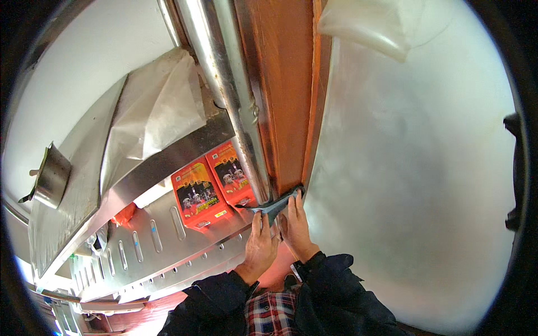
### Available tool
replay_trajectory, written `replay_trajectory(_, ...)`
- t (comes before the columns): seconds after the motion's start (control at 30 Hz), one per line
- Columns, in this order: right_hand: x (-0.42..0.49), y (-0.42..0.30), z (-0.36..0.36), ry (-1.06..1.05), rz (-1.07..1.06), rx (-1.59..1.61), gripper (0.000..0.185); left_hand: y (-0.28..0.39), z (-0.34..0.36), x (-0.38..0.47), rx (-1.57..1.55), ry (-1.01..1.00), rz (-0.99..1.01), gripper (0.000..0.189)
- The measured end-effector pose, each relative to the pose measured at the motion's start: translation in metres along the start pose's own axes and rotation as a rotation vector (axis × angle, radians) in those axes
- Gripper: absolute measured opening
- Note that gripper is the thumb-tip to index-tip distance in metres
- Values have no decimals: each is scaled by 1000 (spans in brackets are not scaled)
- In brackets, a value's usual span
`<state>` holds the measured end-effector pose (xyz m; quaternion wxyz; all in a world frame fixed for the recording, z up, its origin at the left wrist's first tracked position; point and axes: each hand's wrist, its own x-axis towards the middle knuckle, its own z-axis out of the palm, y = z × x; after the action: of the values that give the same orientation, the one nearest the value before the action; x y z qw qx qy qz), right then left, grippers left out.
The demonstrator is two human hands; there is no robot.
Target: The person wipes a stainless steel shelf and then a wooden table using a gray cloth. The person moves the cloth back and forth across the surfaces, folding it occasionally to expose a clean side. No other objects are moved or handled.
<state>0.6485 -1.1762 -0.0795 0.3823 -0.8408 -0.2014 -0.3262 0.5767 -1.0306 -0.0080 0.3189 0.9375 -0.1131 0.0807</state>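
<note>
A dark blue-grey cloth [275, 206] lies across the lower part of a brown wooden door frame [286, 101] and beside a shiny metal post [218, 84]. My left hand [259, 248] presses on the cloth's left part with its fingertips. On the right part of the cloth, my right hand [297, 227] rests with extended fingers. The palms face the frame, and whether the fingers pinch the cloth is hidden.
Left of the post stands a slotted metal shelf [159, 243] with red printed boxes [199, 195]. Above it, a plastic sheet [155, 113] covers the top shelf, where a metal pot [52, 176] stands. A pale smooth surface [403, 168] spans the right side.
</note>
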Motion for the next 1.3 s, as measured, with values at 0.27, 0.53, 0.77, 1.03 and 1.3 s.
replay_trajectory(0.27, -57, 21, 24, -257, 242, 16, 70, -39, 52, -18, -2, -99, -2, 73)
replay_trajectory(0.53, -100, 48, 56, -333, 255, -38, 65, -79, 84, -14, -117, -136, -114, 72)
replay_trajectory(0.77, -116, 48, 69, -358, 556, 189, 71, -106, 117, -18, -146, -191, -161, 70)
replay_trajectory(1.03, -151, 67, 97, -315, 635, 133, 76, -148, 156, -29, -147, -256, -168, 65)
replay_trajectory(1.3, -218, 98, 149, -313, 737, 185, 67, -200, 193, -28, -63, -350, -105, 75)
